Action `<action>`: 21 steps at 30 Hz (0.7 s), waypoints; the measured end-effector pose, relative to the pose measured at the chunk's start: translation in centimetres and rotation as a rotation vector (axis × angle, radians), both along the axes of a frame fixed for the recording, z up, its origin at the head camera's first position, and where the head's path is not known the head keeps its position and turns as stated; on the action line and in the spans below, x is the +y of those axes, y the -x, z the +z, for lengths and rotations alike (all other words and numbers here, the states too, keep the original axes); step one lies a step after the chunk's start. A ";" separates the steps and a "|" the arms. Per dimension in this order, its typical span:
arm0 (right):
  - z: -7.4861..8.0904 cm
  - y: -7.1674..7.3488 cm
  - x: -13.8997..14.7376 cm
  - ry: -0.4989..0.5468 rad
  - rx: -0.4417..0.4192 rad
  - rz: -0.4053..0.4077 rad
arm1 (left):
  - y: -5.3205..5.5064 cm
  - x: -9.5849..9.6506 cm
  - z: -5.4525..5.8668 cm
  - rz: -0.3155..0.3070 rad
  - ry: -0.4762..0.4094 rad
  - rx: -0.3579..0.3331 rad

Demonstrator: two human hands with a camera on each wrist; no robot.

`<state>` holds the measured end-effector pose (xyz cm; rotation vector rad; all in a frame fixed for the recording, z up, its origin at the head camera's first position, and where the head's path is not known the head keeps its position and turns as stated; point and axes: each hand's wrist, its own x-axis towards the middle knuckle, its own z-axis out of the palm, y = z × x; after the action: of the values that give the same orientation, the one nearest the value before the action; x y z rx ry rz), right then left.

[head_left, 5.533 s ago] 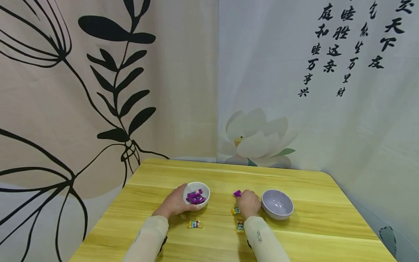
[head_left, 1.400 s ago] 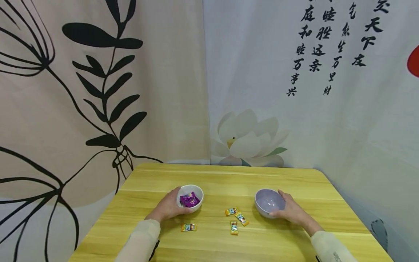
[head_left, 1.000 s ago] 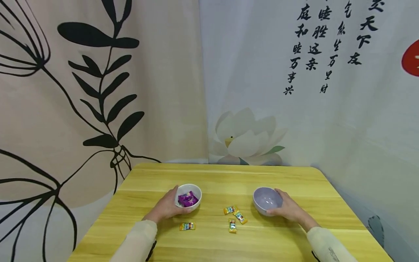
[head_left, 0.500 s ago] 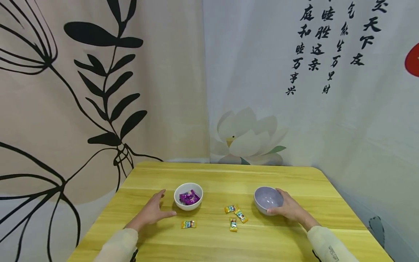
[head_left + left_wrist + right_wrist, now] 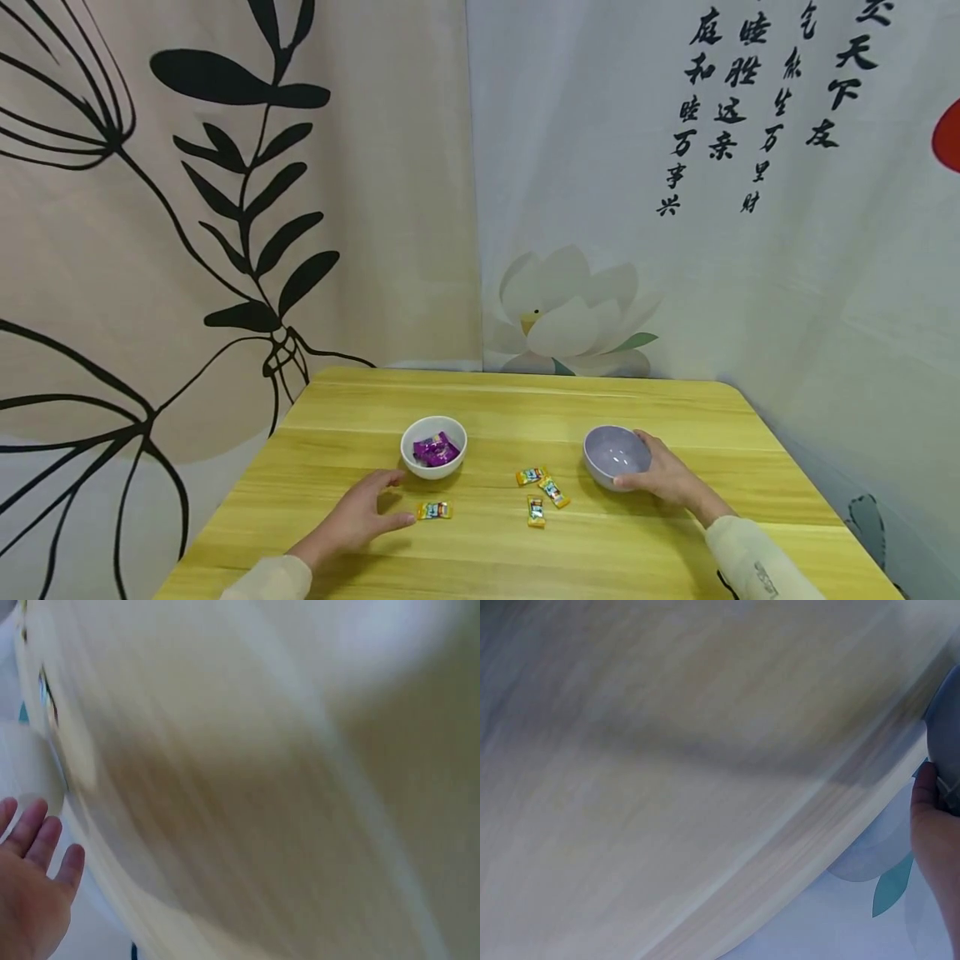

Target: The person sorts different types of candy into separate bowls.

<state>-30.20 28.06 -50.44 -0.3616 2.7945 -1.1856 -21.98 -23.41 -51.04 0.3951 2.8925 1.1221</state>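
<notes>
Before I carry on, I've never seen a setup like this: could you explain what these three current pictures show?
There is no machine, only a person's bare left hand and right hand. The wide picture comes from a camera worn on the head, looking forward and down. The other two come from a camera on each wrist; they are blurry and show mostly table.

On the table stand a white bowl with purple sweets in it and a lilac bowl. One yellow sweet lies by the left hand; three more lie farther right.

The right hand holds the lilac bowl. The left hand holds nothing.
</notes>
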 end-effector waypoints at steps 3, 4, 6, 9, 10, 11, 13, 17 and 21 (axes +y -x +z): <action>-0.1 0.1 0.0 0.004 -0.004 -0.005 | -0.4 0.9 -0.5 -0.019 -0.008 0.021; -0.2 0.1 0.0 0.003 -0.004 -0.003 | -0.4 1.1 -0.7 -0.024 -0.008 0.027; -0.2 0.1 0.0 0.002 -0.012 -0.004 | -0.5 1.6 -0.9 -0.034 0.001 0.044; -0.2 0.1 0.0 0.003 -0.015 -0.005 | -0.5 2.1 -1.4 -0.050 0.034 0.088; -0.2 0.0 0.0 0.005 -0.016 -0.004 | -0.4 2.3 -1.6 -0.054 0.048 0.106; -0.2 0.0 0.0 0.007 -0.018 -0.006 | -0.4 2.5 -1.7 -0.057 0.067 0.129; -0.2 0.0 0.0 0.011 -0.021 -0.009 | -0.4 2.9 -1.9 -0.062 0.102 0.167; -0.2 0.0 0.1 0.019 -0.015 -0.005 | -0.4 3.5 -2.2 -0.067 0.151 0.233; -0.1 0.1 0.1 0.023 -0.009 -0.003 | -0.4 4.1 -2.2 -0.068 0.197 0.270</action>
<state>-30.26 28.14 -50.59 -0.3531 2.7773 -1.2175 -21.62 -19.29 -53.26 0.6791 3.1525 0.8204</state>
